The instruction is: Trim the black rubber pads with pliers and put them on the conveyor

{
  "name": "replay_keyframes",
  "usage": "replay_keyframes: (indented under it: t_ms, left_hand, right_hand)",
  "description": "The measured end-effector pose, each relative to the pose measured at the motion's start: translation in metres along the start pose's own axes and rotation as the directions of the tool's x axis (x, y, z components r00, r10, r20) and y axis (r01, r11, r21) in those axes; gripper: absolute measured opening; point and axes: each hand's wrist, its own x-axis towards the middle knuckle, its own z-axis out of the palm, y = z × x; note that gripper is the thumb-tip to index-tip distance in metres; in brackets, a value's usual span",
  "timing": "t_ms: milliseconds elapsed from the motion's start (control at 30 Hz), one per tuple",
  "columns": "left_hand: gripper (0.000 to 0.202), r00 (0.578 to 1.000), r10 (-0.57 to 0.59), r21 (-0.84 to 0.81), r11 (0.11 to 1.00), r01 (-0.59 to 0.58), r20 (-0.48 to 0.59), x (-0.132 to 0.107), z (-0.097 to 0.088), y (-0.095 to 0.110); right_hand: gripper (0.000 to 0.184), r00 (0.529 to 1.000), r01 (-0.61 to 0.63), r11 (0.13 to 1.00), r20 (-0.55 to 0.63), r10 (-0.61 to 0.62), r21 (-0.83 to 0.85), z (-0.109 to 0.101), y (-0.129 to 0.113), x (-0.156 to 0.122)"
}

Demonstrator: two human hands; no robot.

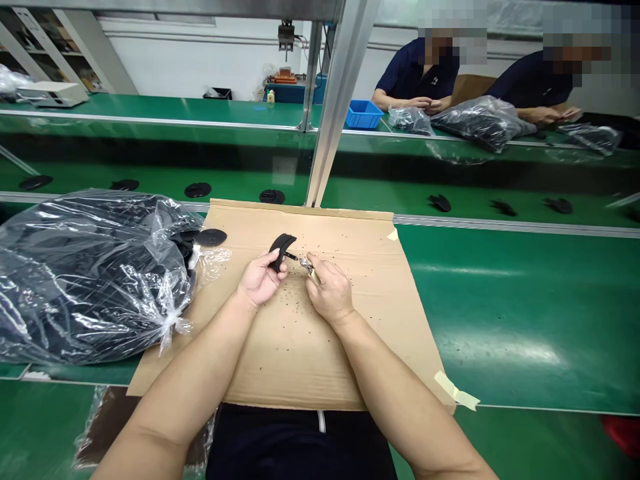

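Note:
My left hand (pixel 261 277) is closed on a curved black plastic part (pixel 282 251), held tilted above the cardboard. Opposite it, my right hand (pixel 330 288) grips a small hand tool (pixel 307 266) with a shiny metal end; its exact kind is hard to make out. A thin dark piece bridges the short space between the tool's end and the part, and I cannot tell which of them it belongs to. Small black crumbs are scattered over the cardboard sheet (pixel 310 373) below both hands. Near its upper left corner lies a black oval disc (pixel 211 237).
A large clear bag of black parts (pixel 95 280) bulges at the left, against the cardboard. Several black pieces rest on the green conveyor belt (pixel 230 183) behind. A metal post (pixel 340 100) rises beyond the cardboard. Two people work across the line near a blue basket (pixel 364 115).

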Motion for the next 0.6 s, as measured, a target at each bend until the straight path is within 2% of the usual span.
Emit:
replay_keyframes:
  t_ms: [100,300,467,600]
  left_hand:
    - [0.020,0.994,0.105,-0.012,0.994,-0.105,-0.031,0.0048,-0.0026,-0.0005]
    - [0.028,0.986,0.166,0.059,0.984,-0.167,0.011,0.0057,-0.0026,0.0004]
    - [0.022,0.989,0.139,0.106,0.985,-0.134,-0.043,0.0022,0.0006,0.0032]
    - [0.020,0.998,0.051,0.107,0.993,-0.056,0.042,0.0029,-0.0033,0.0056]
  right_hand:
    - [0.044,0.998,-0.040,0.998,-0.050,0.042,0.050,-0.0007,0.0015,0.0004]
    - [0.045,0.997,-0.060,0.990,-0.046,0.066,0.125,-0.0014,0.0021,-0.0005]
    - [0.047,1.000,-0.020,0.987,0.007,0.020,0.161,-0.0008,0.0000,-0.0008]
    - [0.050,0.994,0.024,0.987,0.099,-0.041,0.162,-0.0028,-0.0015,-0.0001]
